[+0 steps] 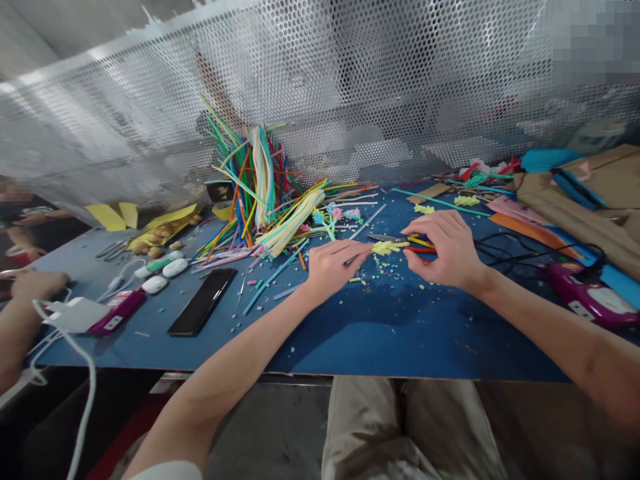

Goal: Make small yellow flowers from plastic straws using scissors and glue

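Observation:
Over the blue table (380,340), my left hand (333,267) pinches the left end of a fuzzy yellow piece (385,247). My right hand (445,250) is closed on scissors (387,238) with red and yellow handles. The scissors' blades point left, just above the yellow piece, and one blade shows. Small yellow clippings lie on the table below both hands. Behind them lies another yellow fuzzy piece (424,209). Blue and pink fuzzy shapes on green stems (331,225) rest behind my left hand.
Bundled coloured pipe cleaners (263,180) stand by the perforated metal screen (375,87). A black phone (203,302), a purple power strip (117,312) and another person's arm (25,300) are at left. Black cables (520,243), a second purple strip (587,293) and brown paper (565,193) lie at right.

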Demonstrator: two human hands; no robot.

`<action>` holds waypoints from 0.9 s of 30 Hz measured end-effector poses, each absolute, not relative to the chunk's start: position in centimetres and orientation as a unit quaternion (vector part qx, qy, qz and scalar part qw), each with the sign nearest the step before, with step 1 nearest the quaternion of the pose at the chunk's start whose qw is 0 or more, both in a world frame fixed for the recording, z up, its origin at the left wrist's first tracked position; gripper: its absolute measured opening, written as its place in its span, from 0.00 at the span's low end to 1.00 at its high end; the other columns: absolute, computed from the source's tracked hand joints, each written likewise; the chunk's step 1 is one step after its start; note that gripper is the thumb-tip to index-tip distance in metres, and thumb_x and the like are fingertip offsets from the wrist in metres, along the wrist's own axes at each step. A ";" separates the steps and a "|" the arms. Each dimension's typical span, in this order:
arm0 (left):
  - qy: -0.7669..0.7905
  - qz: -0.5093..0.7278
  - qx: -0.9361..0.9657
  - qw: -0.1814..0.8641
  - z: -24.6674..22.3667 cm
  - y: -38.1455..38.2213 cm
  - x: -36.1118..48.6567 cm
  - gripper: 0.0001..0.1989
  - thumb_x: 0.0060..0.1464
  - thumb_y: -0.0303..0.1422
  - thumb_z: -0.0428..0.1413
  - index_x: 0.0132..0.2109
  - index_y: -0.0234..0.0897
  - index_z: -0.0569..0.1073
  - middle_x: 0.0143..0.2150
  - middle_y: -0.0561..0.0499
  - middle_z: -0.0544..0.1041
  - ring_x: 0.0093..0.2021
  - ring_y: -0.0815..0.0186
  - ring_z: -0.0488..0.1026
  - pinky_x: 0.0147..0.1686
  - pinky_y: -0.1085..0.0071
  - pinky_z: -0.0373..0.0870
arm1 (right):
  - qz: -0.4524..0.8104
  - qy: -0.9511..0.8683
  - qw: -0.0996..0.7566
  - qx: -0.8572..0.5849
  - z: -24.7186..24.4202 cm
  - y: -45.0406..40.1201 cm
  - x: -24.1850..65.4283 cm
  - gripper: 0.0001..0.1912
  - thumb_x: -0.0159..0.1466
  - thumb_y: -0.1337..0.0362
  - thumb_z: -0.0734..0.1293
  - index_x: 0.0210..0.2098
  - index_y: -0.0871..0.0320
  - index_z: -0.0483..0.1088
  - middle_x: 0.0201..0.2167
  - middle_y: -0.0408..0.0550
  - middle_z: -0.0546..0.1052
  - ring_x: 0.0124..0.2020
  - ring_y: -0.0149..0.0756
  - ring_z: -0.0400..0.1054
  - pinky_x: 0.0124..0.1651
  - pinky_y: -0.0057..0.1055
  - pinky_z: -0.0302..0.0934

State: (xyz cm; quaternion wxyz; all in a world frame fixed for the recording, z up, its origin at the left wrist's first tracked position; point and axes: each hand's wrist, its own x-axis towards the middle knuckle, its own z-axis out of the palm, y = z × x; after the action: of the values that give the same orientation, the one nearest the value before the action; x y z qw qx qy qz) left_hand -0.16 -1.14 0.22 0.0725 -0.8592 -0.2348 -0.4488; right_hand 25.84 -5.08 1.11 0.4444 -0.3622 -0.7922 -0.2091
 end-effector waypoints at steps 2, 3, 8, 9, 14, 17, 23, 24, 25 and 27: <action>-0.232 -0.455 -0.856 0.077 0.2 -1.1 -0.1 0.06 0.63 0.34 0.61 0.44 0.43 0.83 0.40 0.52 0.85 0.39 0.70 0.82 0.41 0.74 0.76 | -0.205 -0.798 0.438 -0.359 1.1 -4.8 26.1 0.12 0.61 0.61 0.69 0.45 0.53 0.72 0.42 0.48 0.81 0.44 0.45 0.74 0.50 0.43 0.63; -0.229 -0.457 -0.856 0.079 0.2 -1.0 -0.1 0.06 0.63 0.34 0.61 0.44 0.43 0.83 0.40 0.52 0.85 0.39 0.70 0.82 0.41 0.74 0.76 | -0.203 -0.802 0.434 -0.356 1.0 -4.7 26.2 0.11 0.62 0.62 0.69 0.44 0.52 0.72 0.41 0.47 0.81 0.43 0.44 0.74 0.50 0.43 0.63; -0.222 -0.461 -0.855 0.083 0.2 -0.8 -0.1 0.05 0.62 0.33 0.62 0.44 0.43 0.82 0.40 0.53 0.85 0.39 0.70 0.82 0.41 0.74 0.76 | -0.198 -0.811 0.418 -0.358 1.0 -4.5 26.2 0.06 0.64 0.64 0.69 0.41 0.53 0.73 0.37 0.44 0.82 0.41 0.40 0.75 0.47 0.39 0.63; -0.223 -0.460 -0.855 0.083 0.2 -0.7 -0.2 0.05 0.62 0.33 0.62 0.44 0.43 0.82 0.40 0.53 0.85 0.40 0.70 0.82 0.41 0.73 0.76 | -0.196 -0.811 0.417 -0.361 1.0 -4.5 26.1 0.05 0.64 0.64 0.69 0.41 0.53 0.73 0.37 0.44 0.82 0.40 0.40 0.74 0.47 0.39 0.63; -0.229 -0.457 -0.855 0.082 0.0 -0.6 -0.3 0.06 0.63 0.34 0.61 0.45 0.43 0.82 0.40 0.52 0.85 0.41 0.69 0.82 0.42 0.73 0.76 | -0.190 -0.810 0.414 -0.369 0.9 -4.3 26.1 0.02 0.67 0.64 0.67 0.38 0.52 0.73 0.35 0.42 0.82 0.38 0.38 0.74 0.45 0.38 0.62; -0.237 -0.449 -0.859 0.066 -0.2 -0.4 -0.4 0.07 0.63 0.35 0.61 0.45 0.42 0.82 0.41 0.52 0.85 0.41 0.69 0.82 0.43 0.73 0.76 | -0.196 -0.812 0.415 -0.361 0.9 -4.2 26.3 0.02 0.68 0.64 0.68 0.39 0.53 0.74 0.35 0.43 0.82 0.39 0.38 0.74 0.46 0.38 0.61; -0.249 -0.424 -0.868 0.061 -0.4 -0.1 -0.4 0.08 0.63 0.37 0.61 0.47 0.44 0.83 0.41 0.53 0.85 0.39 0.70 0.81 0.40 0.75 0.75 | -0.203 -0.827 0.395 -0.344 1.1 -4.1 26.9 0.03 0.69 0.65 0.68 0.41 0.52 0.76 0.39 0.43 0.83 0.41 0.36 0.72 0.48 0.37 0.60; -0.250 -0.417 -0.871 0.064 -0.4 0.0 -0.4 0.08 0.63 0.37 0.61 0.47 0.44 0.83 0.41 0.53 0.85 0.39 0.71 0.81 0.40 0.76 0.74 | -0.205 -0.829 0.391 -0.342 1.1 -4.1 27.0 0.04 0.69 0.65 0.68 0.41 0.52 0.77 0.40 0.43 0.83 0.41 0.36 0.71 0.49 0.37 0.59; -0.251 -0.410 -0.874 0.065 -0.4 0.0 -0.4 0.08 0.64 0.37 0.60 0.47 0.44 0.83 0.41 0.53 0.85 0.38 0.71 0.81 0.40 0.76 0.74 | -0.208 -0.831 0.388 -0.341 1.1 -4.1 27.0 0.04 0.69 0.65 0.68 0.41 0.52 0.77 0.40 0.43 0.83 0.41 0.35 0.71 0.49 0.37 0.59; -0.250 -0.400 -0.879 0.071 -0.4 0.1 -0.4 0.08 0.64 0.37 0.60 0.46 0.44 0.83 0.40 0.53 0.84 0.38 0.71 0.81 0.40 0.76 0.73 | -0.215 -0.833 0.381 -0.339 1.2 -4.1 27.1 0.05 0.68 0.65 0.69 0.42 0.52 0.78 0.40 0.42 0.83 0.42 0.36 0.71 0.49 0.38 0.58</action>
State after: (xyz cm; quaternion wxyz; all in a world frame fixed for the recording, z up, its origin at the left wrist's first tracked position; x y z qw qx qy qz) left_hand -0.41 0.07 -0.37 0.0706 -0.8789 -0.2499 -0.4002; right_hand 27.11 -4.09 1.18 0.3811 -0.3394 -0.8326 -0.2151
